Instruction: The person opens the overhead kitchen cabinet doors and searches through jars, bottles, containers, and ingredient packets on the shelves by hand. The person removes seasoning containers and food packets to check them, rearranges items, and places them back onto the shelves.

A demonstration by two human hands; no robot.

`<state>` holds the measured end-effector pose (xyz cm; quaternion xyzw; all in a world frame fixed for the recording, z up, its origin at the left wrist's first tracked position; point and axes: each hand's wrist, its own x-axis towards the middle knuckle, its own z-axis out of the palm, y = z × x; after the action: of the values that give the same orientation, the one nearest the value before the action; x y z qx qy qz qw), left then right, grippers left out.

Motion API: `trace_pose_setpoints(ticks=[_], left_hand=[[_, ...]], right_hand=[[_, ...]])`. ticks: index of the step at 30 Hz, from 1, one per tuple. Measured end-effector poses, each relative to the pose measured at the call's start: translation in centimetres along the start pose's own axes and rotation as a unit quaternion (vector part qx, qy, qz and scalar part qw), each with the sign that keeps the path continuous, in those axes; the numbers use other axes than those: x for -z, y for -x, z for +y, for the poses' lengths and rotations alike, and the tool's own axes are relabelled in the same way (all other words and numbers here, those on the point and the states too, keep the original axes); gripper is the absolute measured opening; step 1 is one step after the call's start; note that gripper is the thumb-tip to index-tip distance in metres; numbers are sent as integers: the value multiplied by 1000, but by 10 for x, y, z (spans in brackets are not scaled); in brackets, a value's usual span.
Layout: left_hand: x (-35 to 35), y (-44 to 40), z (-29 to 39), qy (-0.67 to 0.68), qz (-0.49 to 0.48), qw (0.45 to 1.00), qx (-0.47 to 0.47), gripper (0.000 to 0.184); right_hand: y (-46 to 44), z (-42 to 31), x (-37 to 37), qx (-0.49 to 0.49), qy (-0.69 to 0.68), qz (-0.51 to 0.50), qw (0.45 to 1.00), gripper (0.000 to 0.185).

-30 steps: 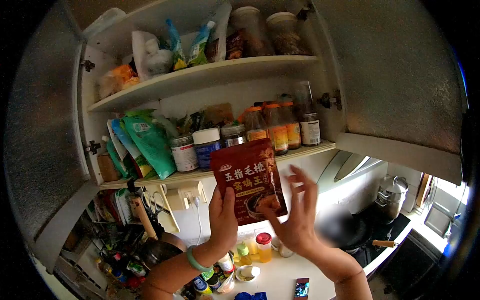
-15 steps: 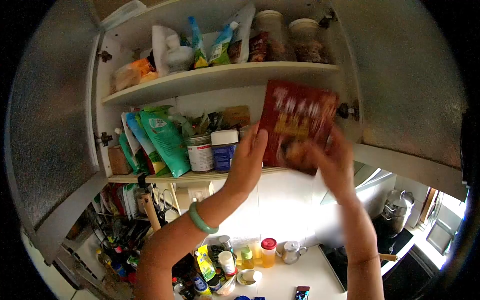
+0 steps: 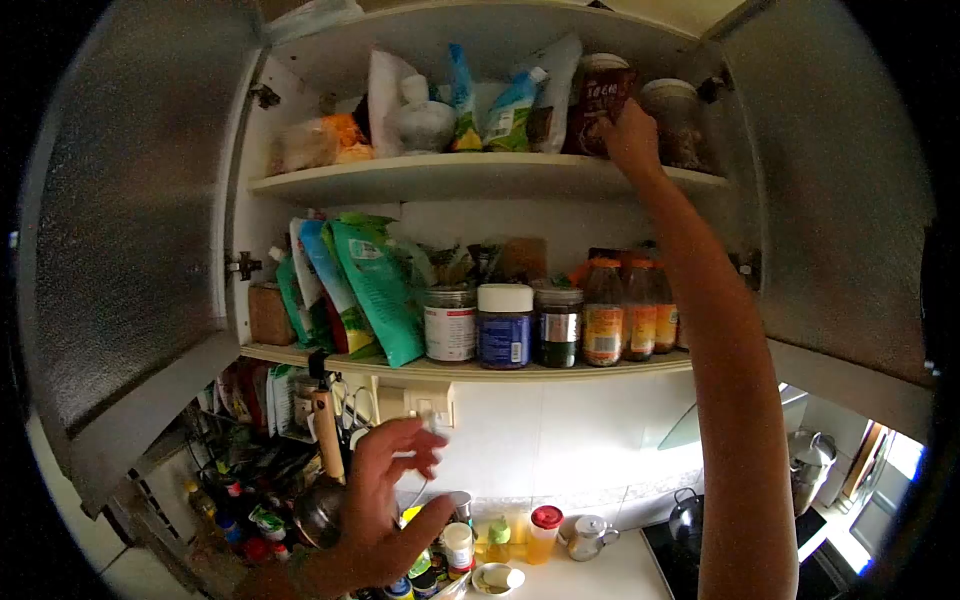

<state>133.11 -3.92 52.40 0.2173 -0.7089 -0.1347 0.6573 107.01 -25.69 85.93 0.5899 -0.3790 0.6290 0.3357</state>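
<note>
My right hand (image 3: 630, 140) reaches up to the upper shelf (image 3: 490, 178) of the cabinet. Its fingers are closed on a dark red packet (image 3: 603, 95), which stands upright in front of a lidded jar (image 3: 606, 62). A second lidded jar (image 3: 675, 125) is just right of the hand. My left hand (image 3: 395, 500) hangs low, below the cabinet, with its fingers apart and nothing in it. Behind it are bottles and jars on the counter.
The lower shelf holds green pouches (image 3: 375, 290), a white-lidded blue jar (image 3: 505, 325) and orange-capped bottles (image 3: 603, 310). Frosted doors (image 3: 140, 220) swing out on both sides. A red-lidded jug (image 3: 544, 535) and a metal teapot (image 3: 590, 538) stand on the counter, left of the stove (image 3: 675, 550).
The red packet has gone from both hands in front of the shelves up to the upper shelf, in my right hand. My left hand has let go and dropped down.
</note>
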Motion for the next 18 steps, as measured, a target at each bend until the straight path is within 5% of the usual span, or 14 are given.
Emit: trace_pose_setpoints(ticks=[3,5,9,12,18], left_hand=[[22,29,3,-4,82,996,47,68],[34,42,1,-8,148,984,101,69],[54,55,-10,-41,181,976,112,68],[56,59,-8,-26,202,969,139,67],[68,74,-7,-37,218,962,161,67]], right_hand=[[0,-10,-7,1,12,-5,1000,31],[-15,-12,-13,-52,69,-134,987,28],[-18,-19,-30,-64,92,-141,984,28],[-13,-35,-30,-30,234,-142,961,28],[-18,-31,-7,-50,117,-234,964,34]])
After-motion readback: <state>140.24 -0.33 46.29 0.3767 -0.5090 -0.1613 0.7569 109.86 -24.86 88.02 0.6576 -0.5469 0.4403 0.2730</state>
